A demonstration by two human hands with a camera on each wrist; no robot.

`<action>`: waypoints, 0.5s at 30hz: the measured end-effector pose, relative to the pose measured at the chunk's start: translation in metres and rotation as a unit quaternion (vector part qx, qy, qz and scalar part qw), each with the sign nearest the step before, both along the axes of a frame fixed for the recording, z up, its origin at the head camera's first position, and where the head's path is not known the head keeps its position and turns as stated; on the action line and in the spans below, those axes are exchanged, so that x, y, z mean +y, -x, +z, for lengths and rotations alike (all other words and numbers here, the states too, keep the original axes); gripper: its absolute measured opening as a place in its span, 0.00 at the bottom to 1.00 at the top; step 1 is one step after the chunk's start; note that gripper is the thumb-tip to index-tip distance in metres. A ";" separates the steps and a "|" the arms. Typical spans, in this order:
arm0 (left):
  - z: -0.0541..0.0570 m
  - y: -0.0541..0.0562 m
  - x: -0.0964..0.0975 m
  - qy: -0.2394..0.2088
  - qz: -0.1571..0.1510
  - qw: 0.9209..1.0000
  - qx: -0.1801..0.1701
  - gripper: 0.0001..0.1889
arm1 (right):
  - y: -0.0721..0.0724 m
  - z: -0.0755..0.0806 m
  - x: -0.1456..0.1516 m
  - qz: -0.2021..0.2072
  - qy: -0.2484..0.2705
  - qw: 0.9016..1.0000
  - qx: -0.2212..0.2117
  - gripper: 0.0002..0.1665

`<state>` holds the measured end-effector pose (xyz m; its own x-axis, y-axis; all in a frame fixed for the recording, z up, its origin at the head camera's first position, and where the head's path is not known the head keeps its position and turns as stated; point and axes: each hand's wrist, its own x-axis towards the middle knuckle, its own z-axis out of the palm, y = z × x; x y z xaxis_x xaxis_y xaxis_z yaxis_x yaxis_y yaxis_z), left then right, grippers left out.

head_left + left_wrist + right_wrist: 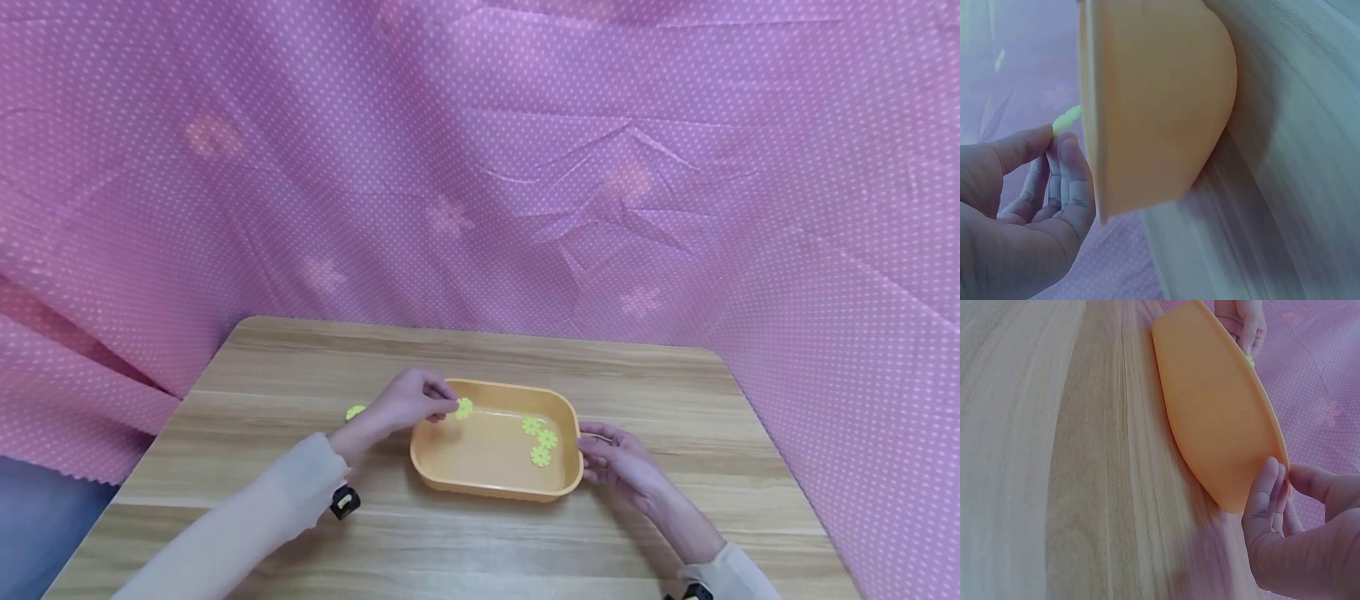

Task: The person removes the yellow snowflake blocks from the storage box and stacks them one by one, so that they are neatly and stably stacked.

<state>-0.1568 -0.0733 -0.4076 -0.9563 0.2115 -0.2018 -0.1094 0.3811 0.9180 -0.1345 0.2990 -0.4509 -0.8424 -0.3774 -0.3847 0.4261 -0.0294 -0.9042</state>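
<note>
Over the left end of an orange plastic tray [480,483], my left hand [412,398] pinches a yellow flower-shaped piece [465,407] between thumb and fingertips. The left wrist view shows that yellow piece [1067,119] edge-on, right at the tray's rim. My right hand [618,460] grips the tray's right end, thumb at the rim and fingers against the outer wall, as the right wrist view shows of this hand [1304,531]. Several like yellow flower pieces [540,456] lie on the tray floor toward the right. Another yellow piece [356,412] shows on the table, partly hidden behind my left wrist.
The tray stands on a wood-grain table [300,358] with rounded far corners. A pink-purple dotted cloth [480,208] with flower prints hangs behind the table and along both sides. A black device [345,502] is strapped at my left wrist.
</note>
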 end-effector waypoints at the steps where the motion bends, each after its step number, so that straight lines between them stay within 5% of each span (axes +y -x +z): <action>1: 0.001 0.000 -0.004 -0.005 0.003 1.000 0.000 0.08 | 0.000 0.000 0.000 0.000 0.000 1.000 0.000 0.32; 15: 0.011 -0.016 -0.061 0.004 0.047 0.999 0.017 0.15 | 0.001 -0.003 0.000 0.001 0.001 1.000 0.007 0.32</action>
